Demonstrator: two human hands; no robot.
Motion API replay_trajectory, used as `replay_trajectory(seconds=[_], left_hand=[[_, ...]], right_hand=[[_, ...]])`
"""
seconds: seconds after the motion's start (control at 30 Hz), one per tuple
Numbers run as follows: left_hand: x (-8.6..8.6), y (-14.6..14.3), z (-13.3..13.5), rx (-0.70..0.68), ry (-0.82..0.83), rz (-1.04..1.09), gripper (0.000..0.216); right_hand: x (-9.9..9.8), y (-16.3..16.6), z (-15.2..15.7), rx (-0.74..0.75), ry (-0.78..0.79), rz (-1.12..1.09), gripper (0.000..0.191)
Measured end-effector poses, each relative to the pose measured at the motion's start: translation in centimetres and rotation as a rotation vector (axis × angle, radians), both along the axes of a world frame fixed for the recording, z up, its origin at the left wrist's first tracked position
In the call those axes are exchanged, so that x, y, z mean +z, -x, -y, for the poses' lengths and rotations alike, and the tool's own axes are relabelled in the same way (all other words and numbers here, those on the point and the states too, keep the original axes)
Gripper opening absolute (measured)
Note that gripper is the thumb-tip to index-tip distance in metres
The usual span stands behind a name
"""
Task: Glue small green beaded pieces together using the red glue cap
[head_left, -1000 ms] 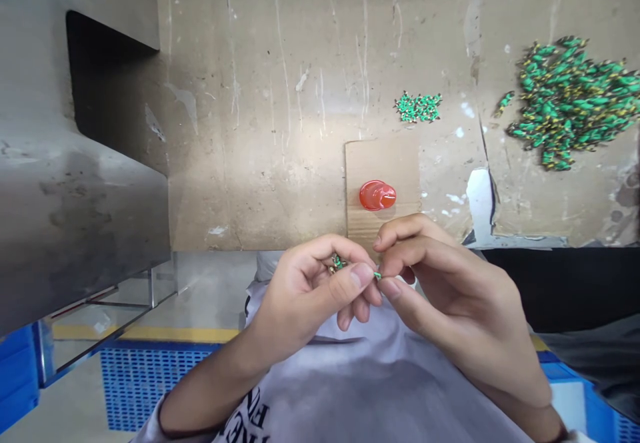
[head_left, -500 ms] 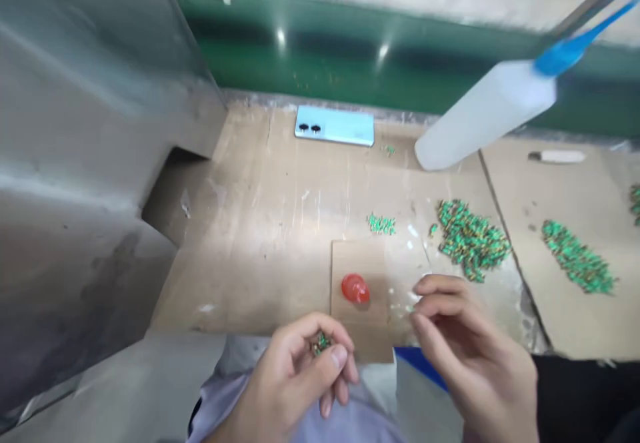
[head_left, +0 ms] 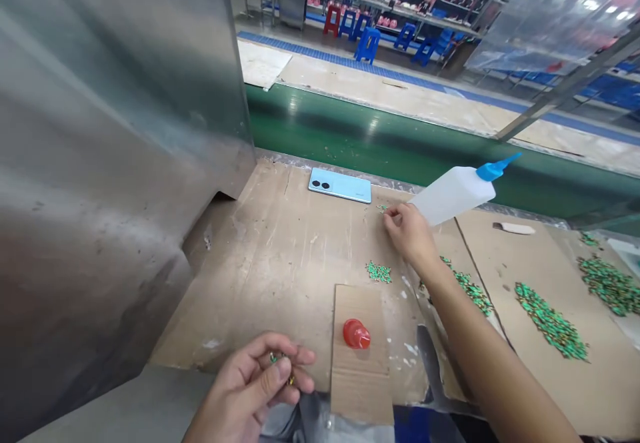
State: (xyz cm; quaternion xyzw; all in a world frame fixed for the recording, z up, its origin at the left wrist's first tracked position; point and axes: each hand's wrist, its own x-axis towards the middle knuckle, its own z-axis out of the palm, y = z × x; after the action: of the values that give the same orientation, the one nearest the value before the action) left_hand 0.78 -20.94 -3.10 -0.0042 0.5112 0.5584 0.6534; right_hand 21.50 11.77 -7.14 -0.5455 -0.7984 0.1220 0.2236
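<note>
My left hand is curled at the front edge of the work surface, closed around several small green-and-gold pieces that show between thumb and fingers. My right hand is stretched far forward beside a white squeeze bottle with a blue nozzle. Its fingers are bent together at a few loose green pieces; what lies between the fingertips is hidden. A red, glossy, rounded object sits on a cardboard strip between my hands. Just beyond the strip lies a small cluster of green pieces.
A light-blue phone lies at the back edge. Larger green heaps spread to the right, past a small white-handled tool. A metal panel walls off the left. Beyond the green belt stand stools and shelves.
My right hand has moved forward from near the cardboard strip to the loose pieces by the bottle. My left hand remains low with its pieces. The view has tilted up, showing the room beyond.
</note>
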Motion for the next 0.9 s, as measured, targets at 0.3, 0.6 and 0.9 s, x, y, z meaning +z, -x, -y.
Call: replay_trajectory(seconds=[0.3,0.6,0.9], left_hand=[[-0.1,-0.3,-0.1,0.013,0.003,0.073,0.041],[-1.5,-0.9,-1.0,-0.083,-0.072,0.158,0.033],[-1.8,-2.4,-1.2,-0.138,-0.08,0.161,0.036]], right_hand=[[2.9,-2.8,3.3,0.044,0.125,0.089,0.024],[2.2,-5.2,11.3,0.127,0.299,0.077,0.021],[-0.3,-6.2,11.7,0.078,0.284,-0.11,0.033]])
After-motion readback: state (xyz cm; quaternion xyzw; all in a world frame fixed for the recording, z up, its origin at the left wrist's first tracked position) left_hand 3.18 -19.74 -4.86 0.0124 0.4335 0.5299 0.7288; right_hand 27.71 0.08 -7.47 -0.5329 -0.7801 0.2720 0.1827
